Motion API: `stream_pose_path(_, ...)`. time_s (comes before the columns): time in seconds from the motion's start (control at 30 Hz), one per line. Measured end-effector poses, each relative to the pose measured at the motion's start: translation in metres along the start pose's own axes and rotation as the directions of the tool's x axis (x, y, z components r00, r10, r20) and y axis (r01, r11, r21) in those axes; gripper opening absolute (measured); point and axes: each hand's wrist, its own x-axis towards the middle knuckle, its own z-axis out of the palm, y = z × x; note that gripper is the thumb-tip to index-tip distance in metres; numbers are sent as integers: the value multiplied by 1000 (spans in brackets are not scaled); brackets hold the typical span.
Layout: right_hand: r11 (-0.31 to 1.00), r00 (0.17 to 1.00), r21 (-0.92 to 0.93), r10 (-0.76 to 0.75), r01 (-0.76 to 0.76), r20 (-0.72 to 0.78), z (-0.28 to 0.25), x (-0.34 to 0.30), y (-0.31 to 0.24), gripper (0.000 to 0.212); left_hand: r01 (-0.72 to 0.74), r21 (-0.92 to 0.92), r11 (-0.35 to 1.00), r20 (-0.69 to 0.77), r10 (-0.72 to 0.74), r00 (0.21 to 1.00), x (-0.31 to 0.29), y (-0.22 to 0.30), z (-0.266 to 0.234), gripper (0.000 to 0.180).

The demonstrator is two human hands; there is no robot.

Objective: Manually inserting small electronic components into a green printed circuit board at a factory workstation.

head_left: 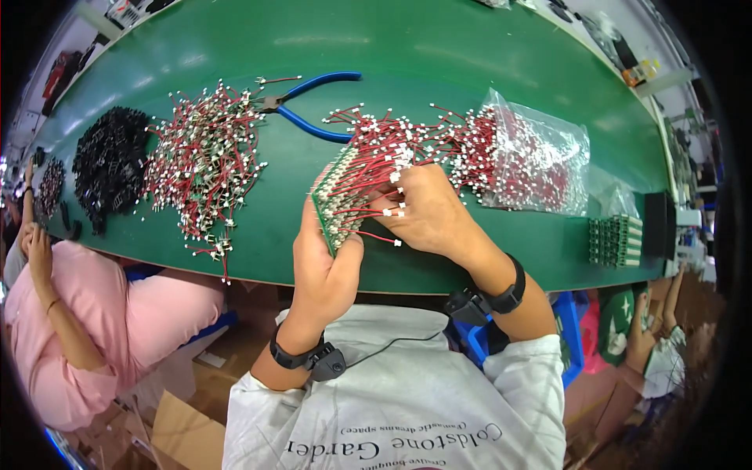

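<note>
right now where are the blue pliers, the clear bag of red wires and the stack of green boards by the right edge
blue pliers (pixel 317 100), head view, on the handles
clear bag of red wires (pixel 540 160), head view, mid-bag
stack of green boards (pixel 616 240), head view, middle of the stack

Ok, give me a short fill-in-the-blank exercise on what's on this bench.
1. The pliers have ____ handles.
2. The left hand holds a green circuit board bristling with ____ wires.
3. The clear bag of wires lies to the ____ of the right hand.
4. The table has a ____ top.

Missing words: blue; red; right; green

Clear plastic bag (pixel 540 160), table's right
</note>
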Motion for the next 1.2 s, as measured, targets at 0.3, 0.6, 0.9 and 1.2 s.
stream_pose_path(0.3,967,958,-98,-247,234,-143,11,-5,6,13,-29,-3,1000,12,29,999,1,0,-3,62)
stream_pose_path(0.6,940,933,-102,-337,325,-127,14,-6,0,9,9,-57,998,-34,-11,999,-7,-1,-10,55)
stream_pose_path(0.9,897,902,-163,-427,412,-71,-30,-3,0,16,-119,-423,898,-330,-31,944,-4,-4,-43,48)
stream_pose_path(1.2,783,877,-398,-451,478,165,-6,-11,15,18,-39,-581,813,-288,-161,944,-9,-7,-57,51)
